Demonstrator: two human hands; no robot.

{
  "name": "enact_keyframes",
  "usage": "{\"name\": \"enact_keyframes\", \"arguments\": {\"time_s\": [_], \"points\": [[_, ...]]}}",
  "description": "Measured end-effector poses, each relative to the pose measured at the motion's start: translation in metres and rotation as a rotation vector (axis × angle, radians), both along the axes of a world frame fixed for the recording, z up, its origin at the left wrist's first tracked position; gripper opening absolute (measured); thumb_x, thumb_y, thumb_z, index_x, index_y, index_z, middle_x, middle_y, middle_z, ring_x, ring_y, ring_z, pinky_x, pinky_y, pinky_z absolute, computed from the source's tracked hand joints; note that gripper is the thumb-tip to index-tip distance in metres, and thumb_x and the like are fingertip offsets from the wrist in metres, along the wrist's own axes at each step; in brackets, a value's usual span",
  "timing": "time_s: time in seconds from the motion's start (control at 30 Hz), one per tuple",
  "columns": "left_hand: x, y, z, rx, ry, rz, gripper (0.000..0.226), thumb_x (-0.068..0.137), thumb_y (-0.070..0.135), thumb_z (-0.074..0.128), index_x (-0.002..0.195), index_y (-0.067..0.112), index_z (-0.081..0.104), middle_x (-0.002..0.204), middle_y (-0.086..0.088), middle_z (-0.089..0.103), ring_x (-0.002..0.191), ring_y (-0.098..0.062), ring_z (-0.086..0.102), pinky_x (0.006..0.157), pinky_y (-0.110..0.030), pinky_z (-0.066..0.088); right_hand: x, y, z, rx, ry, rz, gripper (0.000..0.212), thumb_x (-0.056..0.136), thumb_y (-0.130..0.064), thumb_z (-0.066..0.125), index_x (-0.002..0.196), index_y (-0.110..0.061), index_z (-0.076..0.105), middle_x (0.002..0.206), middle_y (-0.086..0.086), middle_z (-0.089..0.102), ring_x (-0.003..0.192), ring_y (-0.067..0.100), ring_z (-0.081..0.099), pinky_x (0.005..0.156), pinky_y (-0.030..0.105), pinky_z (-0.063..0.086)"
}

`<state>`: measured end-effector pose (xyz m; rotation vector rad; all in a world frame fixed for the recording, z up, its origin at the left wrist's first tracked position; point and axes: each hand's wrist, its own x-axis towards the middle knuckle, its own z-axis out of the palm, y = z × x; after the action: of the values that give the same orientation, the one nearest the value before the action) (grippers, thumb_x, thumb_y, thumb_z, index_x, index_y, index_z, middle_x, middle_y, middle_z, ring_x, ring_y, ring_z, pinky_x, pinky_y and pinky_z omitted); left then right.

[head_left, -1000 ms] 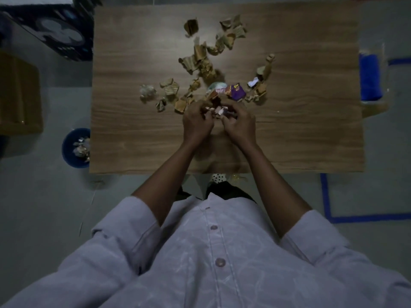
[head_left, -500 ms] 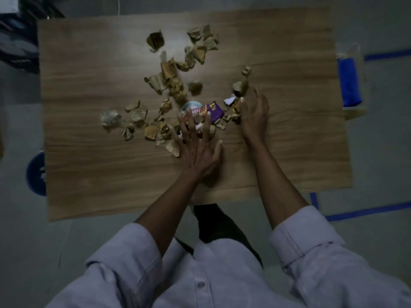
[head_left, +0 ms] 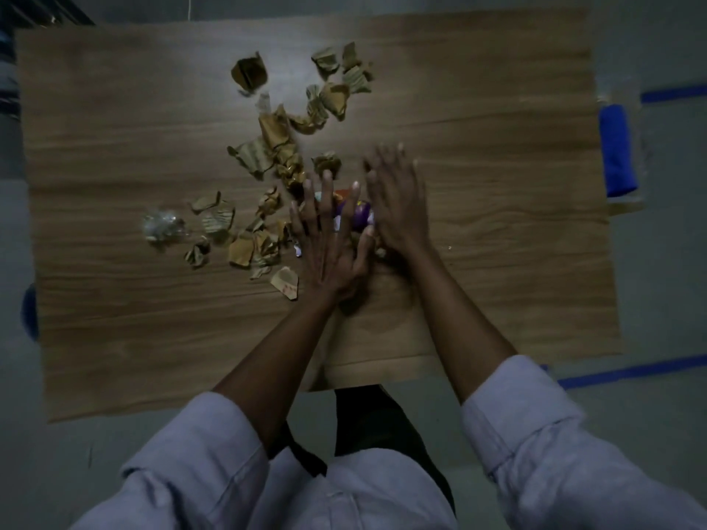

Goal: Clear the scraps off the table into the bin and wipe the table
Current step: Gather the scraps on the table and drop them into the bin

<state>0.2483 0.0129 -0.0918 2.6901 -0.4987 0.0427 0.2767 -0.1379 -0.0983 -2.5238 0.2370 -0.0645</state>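
Right hand [head_left: 394, 200] slid in beside purple wrapper [head_left: 361, 218], left hand [head_left: 329, 239] opposite. Both flat, fingers straight, probably holding nothing (blurred). Scraps [head_left: 267, 147] being gathered; binning still ahead.

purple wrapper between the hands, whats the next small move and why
Probably cup both hands together round the purple wrapper and nearby bits, making one handful. The left hand and right hand lie open-fingered either side of it, and many brown scraps are scattered on the table.
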Motion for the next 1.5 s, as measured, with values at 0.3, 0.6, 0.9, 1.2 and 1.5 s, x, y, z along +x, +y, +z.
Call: {"name": "enact_keyframes", "arguments": {"time_s": [0.3, 0.6, 0.9, 1.2, 1.5], "points": [[0.02, 0.019, 0.02, -0.139, -0.084, 0.164, 0.062, 0.104, 0.041, 0.043, 0.159, 0.013, 0.035, 0.168, -0.015, 0.023, 0.157, -0.037, 0.016, 0.125, -0.058, 0.01, 0.014, 0.032, 0.036, 0.54, -0.097, -0.069, 0.072, 0.105, -0.06, 0.021, 0.149, -0.012, 0.052, 0.157, 0.004, 0.046, 0.151, 0.018, 0.032, 0.125, 0.044, 0.025], [0.069, 0.027, 0.006, -0.179, -0.059, 0.478, 0.076, 0.098, 0.057, 0.042, 0.161, 0.017, 0.029, 0.169, -0.015, 0.019, 0.157, -0.039, 0.01, 0.124, -0.058, 0.009, 0.164, 0.018, 0.026, 0.118, -0.018, -0.063, 0.064, 0.1, -0.064, 0.041, 0.154, -0.03, 0.043, 0.169, 0.013, 0.021, 0.158, 0.032, 0.01, 0.125, 0.04, 0.01], [0.109, 0.04, 0.006, -0.337, 0.052, 0.459, 0.07, 0.102, 0.054, 0.036, 0.162, 0.019, 0.027, 0.17, -0.011, 0.019, 0.157, -0.032, 0.015, 0.125, -0.046, 0.014, 0.179, 0.055, 0.024, 0.137, 0.081, 0.375, 0.05, 0.106, -0.05, 0.041, 0.147, -0.026, 0.056, 0.166, 0.008, 0.033, 0.157, 0.03, 0.017, 0.126, 0.051, 0.015], [0.082, 0.061, 0.03, -0.424, 0.087, 0.389, 0.057, 0.106, 0.042, 0.033, 0.148, 0.008, 0.05, 0.153, -0.012, 0.051, 0.149, -0.027, 0.036, 0.126, -0.05, 0.018, 0.101, 0.074, 0.041, 0.439, -0.021, 0.272, 0.038, 0.107, -0.033, 0.051, 0.138, -0.016, 0.065, 0.149, 0.002, 0.057, 0.141, 0.015, 0.049, 0.117, 0.04, 0.039], [0.043, 0.134, 0.022, -0.185, -0.104, 0.769, 0.053, 0.1, 0.047, 0.046, 0.145, 0.02, 0.056, 0.16, -0.009, 0.042, 0.153, -0.032, 0.028, 0.124, -0.045, 0.01, 0.203, 0.123, 0.034, 0.098, 0.054, 0.356, 0.059, 0.096, -0.051, 0.06, 0.149, -0.025, 0.051, 0.162, 0.01, 0.035, 0.152, 0.031, 0.025, 0.121, 0.044, 0.026]]}}
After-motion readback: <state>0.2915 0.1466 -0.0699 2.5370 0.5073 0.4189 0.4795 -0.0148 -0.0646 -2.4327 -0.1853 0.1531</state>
